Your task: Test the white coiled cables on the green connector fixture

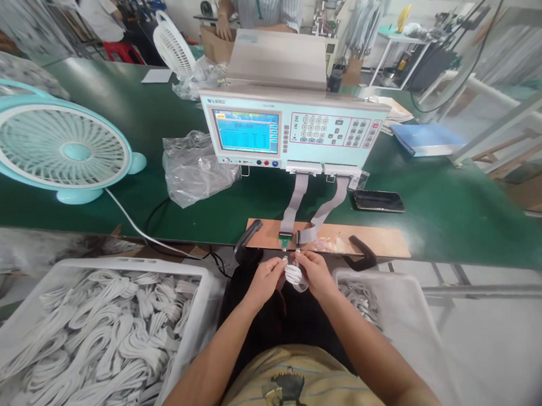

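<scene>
Cable coil [293,275] held before green workbench [453,214], cluttered workshop.

The left hand [267,280] and the right hand [315,272] meet in the middle, near the body. Both pinch a small white cable bundle [293,274] with their fingers, just below a brown board [379,240] on the near edge of the green worktop [453,214]. Two flat grey bands [297,199] go from the board up to a pale tester box [290,128] with a blue screen. A black phone [377,200] lies to its right. A blue fan [60,148] stands on the left. A big white bin [102,339] full of white cables sits near left
</scene>
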Demonstrator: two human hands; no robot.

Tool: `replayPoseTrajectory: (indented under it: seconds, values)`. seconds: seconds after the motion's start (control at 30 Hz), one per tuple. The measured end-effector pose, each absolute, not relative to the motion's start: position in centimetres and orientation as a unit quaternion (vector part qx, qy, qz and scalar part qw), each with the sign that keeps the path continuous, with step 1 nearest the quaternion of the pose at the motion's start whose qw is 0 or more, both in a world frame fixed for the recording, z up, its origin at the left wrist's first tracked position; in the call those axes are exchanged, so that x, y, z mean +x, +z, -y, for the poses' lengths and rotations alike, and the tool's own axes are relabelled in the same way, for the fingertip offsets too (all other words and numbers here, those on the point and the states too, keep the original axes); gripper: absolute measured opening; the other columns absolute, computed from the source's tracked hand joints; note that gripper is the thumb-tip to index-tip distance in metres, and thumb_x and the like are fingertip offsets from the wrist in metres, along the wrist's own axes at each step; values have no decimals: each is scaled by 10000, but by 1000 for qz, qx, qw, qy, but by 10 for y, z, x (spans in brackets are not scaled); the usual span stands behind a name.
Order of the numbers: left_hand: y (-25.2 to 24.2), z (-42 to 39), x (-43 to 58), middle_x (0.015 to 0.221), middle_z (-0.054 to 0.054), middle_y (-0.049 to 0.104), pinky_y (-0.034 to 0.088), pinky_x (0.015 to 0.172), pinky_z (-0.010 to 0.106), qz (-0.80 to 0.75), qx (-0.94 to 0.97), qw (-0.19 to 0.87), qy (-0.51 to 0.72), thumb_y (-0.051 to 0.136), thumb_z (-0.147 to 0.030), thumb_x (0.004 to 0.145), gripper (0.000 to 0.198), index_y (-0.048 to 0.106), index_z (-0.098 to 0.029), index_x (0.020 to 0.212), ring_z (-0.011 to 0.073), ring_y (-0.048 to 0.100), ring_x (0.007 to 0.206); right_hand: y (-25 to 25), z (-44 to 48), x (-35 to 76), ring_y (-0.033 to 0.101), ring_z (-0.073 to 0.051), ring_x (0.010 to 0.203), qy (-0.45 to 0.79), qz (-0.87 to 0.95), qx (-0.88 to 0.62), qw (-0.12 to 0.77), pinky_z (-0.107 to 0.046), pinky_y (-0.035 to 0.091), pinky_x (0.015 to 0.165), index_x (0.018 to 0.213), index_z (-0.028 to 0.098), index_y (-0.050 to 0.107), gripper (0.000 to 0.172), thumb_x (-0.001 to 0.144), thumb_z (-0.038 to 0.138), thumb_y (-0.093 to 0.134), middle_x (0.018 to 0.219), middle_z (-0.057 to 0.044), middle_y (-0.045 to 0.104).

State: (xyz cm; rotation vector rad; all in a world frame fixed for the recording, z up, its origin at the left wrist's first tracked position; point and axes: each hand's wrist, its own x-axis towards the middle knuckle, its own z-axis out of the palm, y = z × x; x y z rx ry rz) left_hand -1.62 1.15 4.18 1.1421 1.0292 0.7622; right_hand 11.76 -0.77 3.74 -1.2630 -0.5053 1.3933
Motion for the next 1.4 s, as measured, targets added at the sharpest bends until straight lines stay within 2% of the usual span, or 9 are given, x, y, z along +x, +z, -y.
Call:
replayPoseTrajectory:
  seconds: [0.13,0.37,0.6,0.73,0.97,1.2,1.3,1.4]
  values:
    - [36,-16,-12,677,12,568,383,600,214,-453,505,616,399,549,-384,752,282,595,-137,624,122,498,644,38,7,120,429,-92,451,577,243,-556,547,-237,363,494,658,146,648,288,625,429,684,528,16,554]
    - [26,-16,-1,560,-29,462,347,553,198,-465,479,611,425,544,-369,758,290,537,-148,571,90,414,552,39,6,124,517,-127,557,573,271,-567,526,-255,412,587,688,170,687,254,625,415,682,604,-5,617]
    - [20,-12,4,615,-1,534,382,572,209,-480,461,594,452,544,-376,759,285,570,-145,594,112,476,591,36,5,125,516,-121,564,577,273,-559,529,-247,406,590,687,175,698,212,650,383,680,597,1,617]
    - [19,-8,12,636,4,580,416,609,224,-489,405,603,483,563,-396,746,261,634,-147,716,135,539,636,34,5,127,531,-133,593,589,266,-548,531,-258,412,613,715,178,705,218,643,383,689,628,-4,634]
    - [20,-3,20,645,25,591,415,580,222,-489,369,606,507,558,-414,757,306,649,-123,787,123,525,600,33,5,128,551,-142,596,591,268,-543,532,-270,431,631,751,165,713,259,642,399,695,655,-18,657]
    - [16,-4,26,541,-18,520,365,516,201,-510,373,589,503,559,-410,742,308,607,-120,648,91,461,523,31,6,130,588,-164,637,583,270,-552,533,-276,460,637,735,171,712,276,582,399,738,706,-34,683]
    - [27,-3,6,569,-12,552,390,542,206,-534,455,533,473,541,-391,756,290,606,-133,642,103,499,563,27,6,132,590,-158,644,566,277,-573,524,-257,460,601,757,168,710,282,589,393,738,713,-32,680]
    - [52,0,-51,791,26,640,441,688,226,-546,592,388,448,501,-354,803,227,627,-166,798,128,568,742,20,3,134,581,-147,603,561,282,-582,517,-248,455,548,758,156,704,277,604,384,735,697,-31,672]
